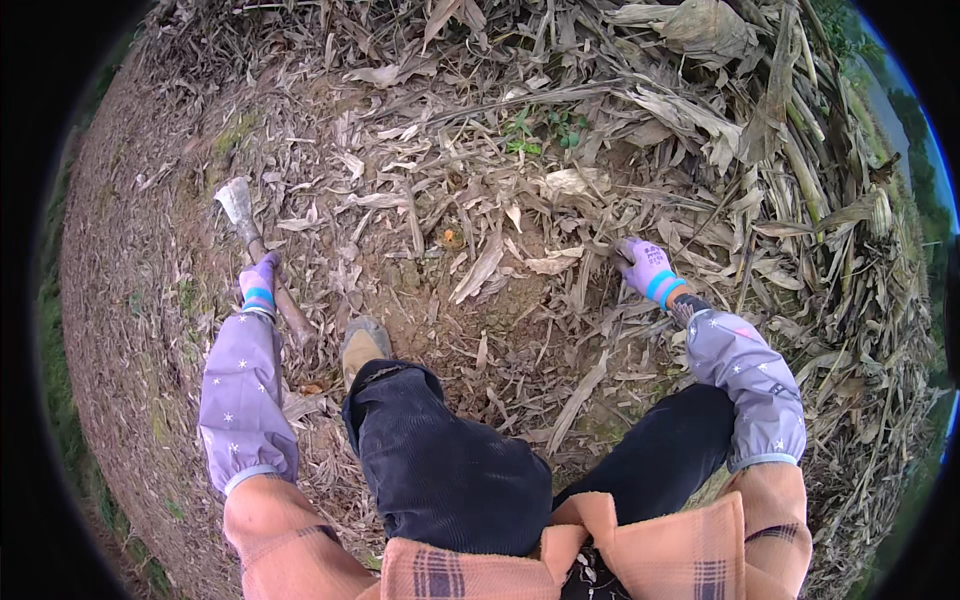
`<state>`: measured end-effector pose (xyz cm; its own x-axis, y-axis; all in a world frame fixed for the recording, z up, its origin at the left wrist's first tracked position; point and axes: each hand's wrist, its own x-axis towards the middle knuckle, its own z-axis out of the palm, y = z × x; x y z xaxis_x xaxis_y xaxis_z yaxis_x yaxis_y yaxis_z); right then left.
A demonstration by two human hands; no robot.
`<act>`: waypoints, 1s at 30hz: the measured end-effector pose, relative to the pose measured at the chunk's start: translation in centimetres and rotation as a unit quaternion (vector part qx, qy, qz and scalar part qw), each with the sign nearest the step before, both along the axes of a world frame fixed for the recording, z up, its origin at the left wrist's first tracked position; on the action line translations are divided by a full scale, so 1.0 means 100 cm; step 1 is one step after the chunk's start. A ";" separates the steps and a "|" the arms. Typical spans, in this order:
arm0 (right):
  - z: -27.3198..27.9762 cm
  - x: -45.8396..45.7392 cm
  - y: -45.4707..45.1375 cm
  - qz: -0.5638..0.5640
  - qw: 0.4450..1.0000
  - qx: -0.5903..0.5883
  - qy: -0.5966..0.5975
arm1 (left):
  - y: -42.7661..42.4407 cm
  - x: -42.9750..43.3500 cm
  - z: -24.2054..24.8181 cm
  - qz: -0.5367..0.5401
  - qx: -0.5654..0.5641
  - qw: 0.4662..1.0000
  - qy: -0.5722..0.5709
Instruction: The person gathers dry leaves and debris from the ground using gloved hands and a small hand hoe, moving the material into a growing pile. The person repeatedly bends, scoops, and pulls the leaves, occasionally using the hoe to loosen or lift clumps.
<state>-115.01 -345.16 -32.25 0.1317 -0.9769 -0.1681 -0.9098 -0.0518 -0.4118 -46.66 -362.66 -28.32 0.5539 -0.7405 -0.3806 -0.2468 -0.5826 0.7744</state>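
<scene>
My left hand (260,281), in a lilac knit glove with a blue-striped cuff, grips the wooden handle of a short hand tool (294,315). Its flared, pale metal blade (235,201) points away from me, above the littered soil. My right hand (646,268) wears a matching glove that bears printed writing. It reaches down to dry corn leaves (592,259) on the ground, its fingertips soiled and partly lost among them. Whether those fingers pinch a leaf or only touch it, I cannot tell.
Dry corn stalks (806,176) lie heaped along the right side. A small green plant (525,135) grows ahead, and an orange bit (450,237) lies on bare soil (420,300). My shoe (365,346) is planted left of centre, below my bent knees.
</scene>
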 end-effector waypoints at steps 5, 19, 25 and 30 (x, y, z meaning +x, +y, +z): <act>0.080 0.057 -0.102 -0.032 0.991 -0.128 0.030 | -0.057 0.054 -0.048 -0.109 0.106 0.964 -0.218; 0.008 0.274 -0.325 -0.066 0.956 0.210 0.192 | -0.066 0.056 -0.096 -0.096 0.102 0.957 -0.253; -0.002 0.272 -0.341 -0.077 0.944 0.210 0.244 | -0.065 0.040 -0.094 -0.073 0.074 0.956 -0.276; 0.050 0.299 -0.329 0.031 0.932 0.273 0.237 | -0.059 0.046 -0.098 -0.077 0.038 0.968 -0.236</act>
